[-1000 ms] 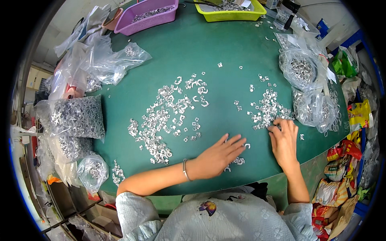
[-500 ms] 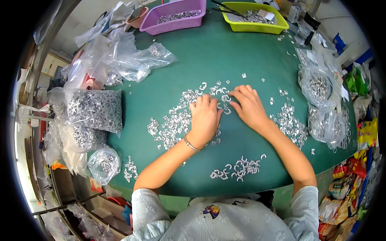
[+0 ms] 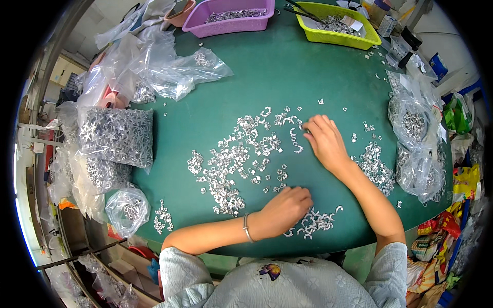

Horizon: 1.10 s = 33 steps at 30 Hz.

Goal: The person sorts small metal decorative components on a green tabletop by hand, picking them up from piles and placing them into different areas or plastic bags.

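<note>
Near the tabletop's point(image 3: 267, 66) front edge, my left hand point(image 3: 285, 209) lies curled, fingers bent down onto a small cluster of metal clips point(image 3: 314, 224). My right hand point(image 3: 322, 139) rests spread flat mid-table, fingertips touching the scattered metal clips point(image 3: 233, 161) beside it.

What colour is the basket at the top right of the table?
Yellow-green. The basket holds small metal parts and shows clearly in the head view, beside a purple basket.

Left hand point(image 3: 285, 210) palm-down near the table's point(image 3: 287, 72) front edge, covering some small metal clips point(image 3: 313, 223); grip impossible to tell. Right hand's point(image 3: 324, 143) fingertips hiding clips mid-table. Yellow tray point(image 3: 328, 36) cropped at top.
</note>
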Tool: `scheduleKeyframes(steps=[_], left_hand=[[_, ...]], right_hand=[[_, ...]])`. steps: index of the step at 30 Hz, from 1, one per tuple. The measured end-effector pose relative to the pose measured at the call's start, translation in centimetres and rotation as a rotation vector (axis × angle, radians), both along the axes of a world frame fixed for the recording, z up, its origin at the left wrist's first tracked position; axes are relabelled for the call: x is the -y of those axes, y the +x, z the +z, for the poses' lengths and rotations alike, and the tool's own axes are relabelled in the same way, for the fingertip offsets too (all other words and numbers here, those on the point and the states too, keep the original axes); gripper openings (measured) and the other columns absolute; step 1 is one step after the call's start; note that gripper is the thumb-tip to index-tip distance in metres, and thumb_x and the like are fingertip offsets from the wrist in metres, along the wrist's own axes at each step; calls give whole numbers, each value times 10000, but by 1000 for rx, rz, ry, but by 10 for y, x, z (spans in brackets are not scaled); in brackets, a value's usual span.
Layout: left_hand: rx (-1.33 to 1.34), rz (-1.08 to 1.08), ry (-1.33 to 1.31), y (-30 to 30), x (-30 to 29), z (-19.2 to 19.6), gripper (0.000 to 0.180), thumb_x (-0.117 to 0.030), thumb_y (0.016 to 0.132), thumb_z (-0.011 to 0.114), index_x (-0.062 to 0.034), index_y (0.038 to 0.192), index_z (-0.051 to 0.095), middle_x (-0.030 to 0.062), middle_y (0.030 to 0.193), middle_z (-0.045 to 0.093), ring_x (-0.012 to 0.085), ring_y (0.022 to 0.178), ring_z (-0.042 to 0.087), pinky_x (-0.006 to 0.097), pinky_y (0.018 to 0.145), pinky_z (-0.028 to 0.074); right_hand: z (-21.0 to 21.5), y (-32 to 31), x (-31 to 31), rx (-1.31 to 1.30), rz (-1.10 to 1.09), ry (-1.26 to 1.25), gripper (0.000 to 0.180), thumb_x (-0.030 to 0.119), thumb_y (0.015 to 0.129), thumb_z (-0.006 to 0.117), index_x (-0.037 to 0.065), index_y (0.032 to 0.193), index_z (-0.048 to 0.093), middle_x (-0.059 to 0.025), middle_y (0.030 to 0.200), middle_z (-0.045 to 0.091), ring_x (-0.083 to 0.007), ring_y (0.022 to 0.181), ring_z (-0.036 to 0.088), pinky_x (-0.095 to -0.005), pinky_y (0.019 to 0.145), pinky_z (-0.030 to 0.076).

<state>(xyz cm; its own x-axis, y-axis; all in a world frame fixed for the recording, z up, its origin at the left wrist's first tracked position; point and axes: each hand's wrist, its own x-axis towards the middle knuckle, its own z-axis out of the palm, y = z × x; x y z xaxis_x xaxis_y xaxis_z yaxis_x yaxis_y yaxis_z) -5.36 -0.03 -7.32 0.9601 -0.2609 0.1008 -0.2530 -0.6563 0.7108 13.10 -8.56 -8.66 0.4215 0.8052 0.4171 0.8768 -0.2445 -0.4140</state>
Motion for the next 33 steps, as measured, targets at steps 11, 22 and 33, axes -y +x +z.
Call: scheduleKeyframes(steps=[11, 22, 33], left_hand=[[308, 456, 397, 49, -34, -18, 172, -89, 780, 679, -41, 929, 607, 66, 962, 552, 232, 895, 522, 369, 779, 366], [207, 103, 253, -11, -10, 4, 126, -76, 772, 657, -38, 881, 606, 76, 957, 554, 220, 863, 525, 346, 754, 365], [108, 146, -61, -10, 13, 0, 484, 84, 806, 506, 44, 1287, 467, 228, 1324, 475, 375, 1233, 467, 424, 1033, 399]], right_hand=[[39, -14, 47, -378, 223, -337, 77, 21, 780, 640, 21, 854, 619, -104, 922, 565, -296, 926, 555, -403, 828, 441], [24, -1, 29, -118, 145, -237, 127, 44, 759, 673, 43, 869, 608, -100, 912, 564, -283, 901, 526, -376, 812, 420], [42, -44, 87, -562, 30, -264, 130, 16, 825, 612, -4, 940, 555, -169, 913, 540, -359, 868, 569, -421, 712, 476]])
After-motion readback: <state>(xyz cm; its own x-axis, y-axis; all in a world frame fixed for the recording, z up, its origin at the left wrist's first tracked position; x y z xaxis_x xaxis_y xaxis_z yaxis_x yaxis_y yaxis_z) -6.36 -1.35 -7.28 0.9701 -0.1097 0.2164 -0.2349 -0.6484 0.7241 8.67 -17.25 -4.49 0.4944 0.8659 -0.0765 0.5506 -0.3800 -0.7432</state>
